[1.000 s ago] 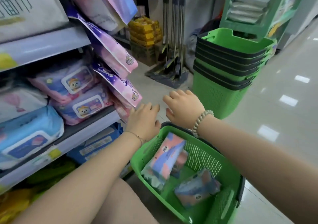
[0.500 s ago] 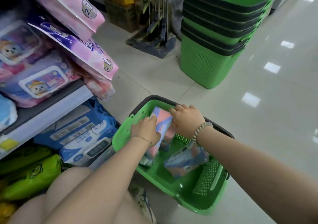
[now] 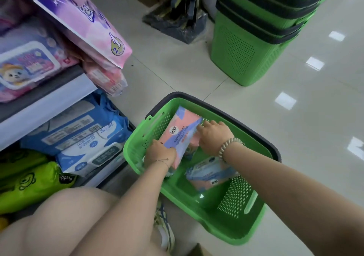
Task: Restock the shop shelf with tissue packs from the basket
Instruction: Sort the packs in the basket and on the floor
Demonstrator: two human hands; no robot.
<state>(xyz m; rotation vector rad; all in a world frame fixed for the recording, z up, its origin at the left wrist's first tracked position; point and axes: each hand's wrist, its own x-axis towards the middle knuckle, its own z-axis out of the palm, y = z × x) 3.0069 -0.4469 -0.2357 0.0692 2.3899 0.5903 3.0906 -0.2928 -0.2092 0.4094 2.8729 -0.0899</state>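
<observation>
At 6 o'clock of the view, nearest the camera, a bare knee (image 3: 65, 216) is seen, with a shoe (image 3: 164, 230) on the tiled floor just beside it. Just beyond, toward 4 o'clock, a green basket (image 3: 234, 196) with a dark rim is set on the floor. One tissue pack (image 3: 208, 174) is left lying flat on its bottom, partly hidden under the right forearm.

At the middle of the view, a pink-and-blue tissue pack (image 3: 181, 135) is held tilted inside the basket, against its wall on the 9 o'clock side. Its near end is grasped by the left hand (image 3: 160, 154), fingers curled round it. Its edge on the 3 o'clock side is gripped by the right hand (image 3: 213, 134), fingers bent over it. A beaded bracelet (image 3: 229, 147) is worn on the right wrist.

At 9 o'clock the shop shelf (image 3: 45, 106) is seen. Blue packs (image 3: 78, 133) and lime-green packs (image 3: 33, 183) are stored under it. Pink packs (image 3: 94, 25) are hung out past its end at 11 o'clock.

Farther off, a stack of green baskets (image 3: 252, 39) is stood at 1 o'clock, and a cluster of mops (image 3: 177, 19) at 12 o'clock.
</observation>
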